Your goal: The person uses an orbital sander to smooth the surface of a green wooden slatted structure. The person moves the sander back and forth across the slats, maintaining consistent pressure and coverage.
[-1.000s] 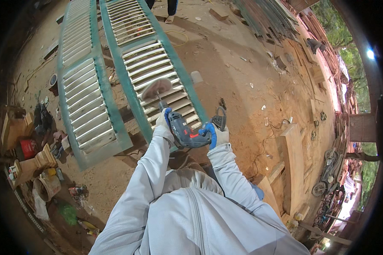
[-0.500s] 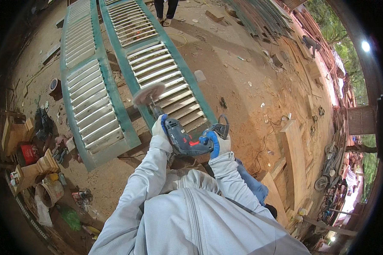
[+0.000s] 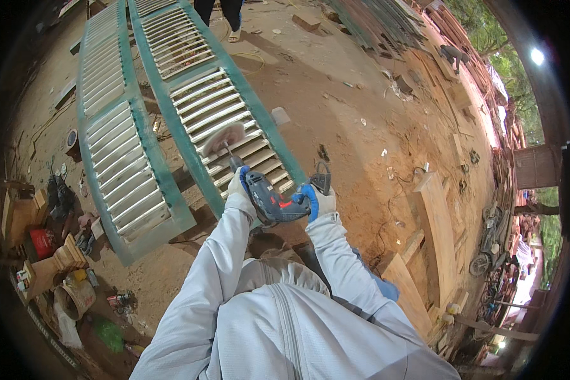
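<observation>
Both my gloved hands hold a dark blue-grey power drill (image 3: pixel 269 201) with a round sanding disc (image 3: pixel 223 139) on its front. My left hand (image 3: pixel 238 187) wraps round the front of the drill, behind the disc. At the rear, my right hand (image 3: pixel 321 201) is closed round the handle. The disc is over the slats of a green-framed louvred shutter (image 3: pixel 169 107); whether it touches them I cannot tell. Left of this lies a second green louvred shutter (image 3: pixel 152 239). The slats look pale and worn, and the disc is slightly blurred.
Another person's feet (image 3: pixel 234 36) stand by the far end of the shutters. Thick wooden planks (image 3: pixel 436 237) lie at right, and a motorbike (image 3: pixel 486 244) is beyond them. At left are a red container (image 3: pixel 42 243), a bucket (image 3: pixel 76 297) and wood pieces. Cords cross the dirt floor.
The drill and disc have shifted right relative to the shutter, from its left frame edge to over the slats. My grip stays the same. The whole view has turned slightly.
</observation>
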Action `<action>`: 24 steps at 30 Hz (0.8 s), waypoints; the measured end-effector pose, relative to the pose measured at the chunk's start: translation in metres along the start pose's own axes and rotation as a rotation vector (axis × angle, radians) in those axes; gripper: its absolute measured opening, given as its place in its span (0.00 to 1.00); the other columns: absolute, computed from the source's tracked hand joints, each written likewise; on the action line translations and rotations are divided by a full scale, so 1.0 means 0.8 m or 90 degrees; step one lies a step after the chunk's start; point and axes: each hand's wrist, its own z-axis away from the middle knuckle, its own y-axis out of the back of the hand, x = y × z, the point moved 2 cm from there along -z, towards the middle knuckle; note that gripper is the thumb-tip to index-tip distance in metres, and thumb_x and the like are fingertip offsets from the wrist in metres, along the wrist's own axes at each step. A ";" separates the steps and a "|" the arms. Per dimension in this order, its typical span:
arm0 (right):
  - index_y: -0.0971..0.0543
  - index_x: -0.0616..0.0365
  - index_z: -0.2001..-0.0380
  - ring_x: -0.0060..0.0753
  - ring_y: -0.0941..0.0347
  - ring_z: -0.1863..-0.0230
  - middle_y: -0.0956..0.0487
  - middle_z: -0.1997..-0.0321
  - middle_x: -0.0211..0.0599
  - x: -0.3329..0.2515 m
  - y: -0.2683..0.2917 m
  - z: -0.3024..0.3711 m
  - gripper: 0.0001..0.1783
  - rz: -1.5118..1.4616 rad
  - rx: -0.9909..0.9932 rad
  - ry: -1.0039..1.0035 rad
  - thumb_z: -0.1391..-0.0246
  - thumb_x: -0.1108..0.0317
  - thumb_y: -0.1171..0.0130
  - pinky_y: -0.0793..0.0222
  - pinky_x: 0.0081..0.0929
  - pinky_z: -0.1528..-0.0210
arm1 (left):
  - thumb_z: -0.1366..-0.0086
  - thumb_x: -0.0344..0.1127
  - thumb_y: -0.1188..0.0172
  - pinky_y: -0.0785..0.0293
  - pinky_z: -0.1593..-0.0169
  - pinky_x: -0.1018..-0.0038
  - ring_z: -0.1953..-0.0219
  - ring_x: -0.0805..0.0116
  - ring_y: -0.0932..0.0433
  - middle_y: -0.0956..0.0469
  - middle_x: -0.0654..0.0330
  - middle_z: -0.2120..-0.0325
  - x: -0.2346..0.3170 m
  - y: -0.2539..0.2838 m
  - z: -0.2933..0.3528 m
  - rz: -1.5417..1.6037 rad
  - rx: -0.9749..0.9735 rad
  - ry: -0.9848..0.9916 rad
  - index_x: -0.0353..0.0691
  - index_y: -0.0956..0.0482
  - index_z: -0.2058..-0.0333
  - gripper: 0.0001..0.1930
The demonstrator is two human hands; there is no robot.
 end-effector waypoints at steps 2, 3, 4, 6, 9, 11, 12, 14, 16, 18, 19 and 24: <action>0.24 0.62 0.62 0.32 0.23 0.79 0.20 0.74 0.38 0.002 0.003 -0.018 0.12 0.026 0.026 -0.011 0.50 0.81 0.37 0.23 0.29 0.75 | 0.37 0.57 0.46 0.22 0.69 0.50 0.76 0.51 0.23 0.23 0.56 0.78 0.003 -0.011 -0.003 -0.026 0.034 0.011 0.46 0.23 0.67 0.19; 0.24 0.61 0.62 0.32 0.23 0.79 0.20 0.74 0.38 0.000 0.006 -0.024 0.11 0.035 0.014 -0.010 0.50 0.81 0.37 0.23 0.29 0.75 | 0.37 0.57 0.46 0.22 0.68 0.49 0.76 0.51 0.23 0.23 0.56 0.78 0.003 -0.017 -0.004 -0.026 0.030 0.024 0.46 0.23 0.68 0.19; 0.24 0.61 0.62 0.32 0.23 0.79 0.20 0.74 0.38 -0.001 0.005 -0.028 0.11 0.043 0.001 -0.012 0.50 0.81 0.37 0.23 0.29 0.75 | 0.36 0.57 0.46 0.22 0.68 0.49 0.77 0.51 0.23 0.23 0.56 0.78 0.004 -0.020 -0.006 -0.025 0.028 0.035 0.46 0.23 0.68 0.19; 0.24 0.61 0.63 0.33 0.23 0.79 0.20 0.74 0.38 -0.002 0.010 -0.035 0.10 0.048 0.041 -0.006 0.50 0.81 0.37 0.24 0.30 0.75 | 0.36 0.57 0.46 0.22 0.68 0.49 0.77 0.51 0.23 0.23 0.56 0.79 -0.001 -0.013 -0.039 -0.025 0.007 0.036 0.47 0.23 0.71 0.19; 0.23 0.62 0.66 0.34 0.22 0.78 0.20 0.74 0.40 -0.016 0.024 -0.040 0.09 0.040 0.041 0.033 0.52 0.80 0.36 0.22 0.33 0.73 | 0.36 0.56 0.47 0.23 0.69 0.50 0.78 0.52 0.23 0.23 0.57 0.80 -0.015 -0.029 -0.062 -0.007 -0.022 0.052 0.48 0.23 0.74 0.19; 0.24 0.62 0.66 0.34 0.22 0.77 0.21 0.74 0.41 -0.030 0.027 -0.033 0.09 0.029 0.030 0.059 0.52 0.80 0.37 0.22 0.33 0.72 | 0.35 0.56 0.46 0.22 0.69 0.51 0.78 0.53 0.23 0.22 0.57 0.80 -0.028 -0.039 -0.065 0.001 -0.039 0.050 0.48 0.23 0.74 0.19; 0.24 0.62 0.66 0.34 0.23 0.77 0.21 0.74 0.40 -0.036 0.028 -0.026 0.08 0.024 0.031 0.069 0.50 0.80 0.37 0.23 0.33 0.72 | 0.35 0.55 0.46 0.22 0.69 0.52 0.78 0.53 0.23 0.22 0.57 0.80 -0.033 -0.043 -0.066 -0.001 -0.049 0.042 0.48 0.22 0.75 0.19; 0.24 0.61 0.64 0.34 0.24 0.77 0.22 0.73 0.40 -0.039 0.033 -0.012 0.08 -0.026 0.024 0.079 0.48 0.81 0.38 0.24 0.33 0.72 | 0.35 0.55 0.46 0.22 0.68 0.53 0.78 0.54 0.22 0.21 0.57 0.79 -0.038 -0.045 -0.067 -0.004 -0.069 0.021 0.48 0.22 0.75 0.18; 0.25 0.62 0.64 0.35 0.25 0.76 0.22 0.72 0.41 -0.038 0.048 0.011 0.09 -0.112 0.013 0.079 0.48 0.82 0.39 0.23 0.35 0.71 | 0.36 0.53 0.44 0.21 0.70 0.56 0.77 0.55 0.21 0.20 0.56 0.78 -0.044 -0.045 -0.067 -0.076 -0.066 -0.016 0.46 0.21 0.71 0.16; 0.26 0.61 0.62 0.37 0.26 0.75 0.23 0.71 0.42 -0.036 0.055 0.030 0.11 -0.087 0.034 0.077 0.49 0.83 0.40 0.24 0.37 0.69 | 0.37 0.51 0.43 0.20 0.71 0.57 0.77 0.56 0.20 0.19 0.56 0.77 -0.051 -0.037 -0.062 -0.125 -0.056 -0.045 0.46 0.21 0.69 0.15; 0.26 0.60 0.62 0.37 0.26 0.75 0.24 0.71 0.42 -0.037 0.057 0.035 0.12 -0.076 0.039 0.076 0.50 0.83 0.41 0.25 0.38 0.68 | 0.37 0.50 0.42 0.21 0.73 0.59 0.79 0.56 0.21 0.19 0.56 0.77 -0.057 -0.034 -0.058 -0.131 -0.034 -0.028 0.45 0.22 0.68 0.15; 0.25 0.61 0.62 0.37 0.24 0.75 0.22 0.71 0.42 -0.009 0.076 0.047 0.11 -0.077 0.053 0.070 0.48 0.83 0.41 0.23 0.37 0.69 | 0.39 0.49 0.41 0.22 0.74 0.57 0.79 0.57 0.22 0.20 0.58 0.78 -0.067 -0.027 -0.012 -0.078 -0.034 0.040 0.46 0.23 0.69 0.13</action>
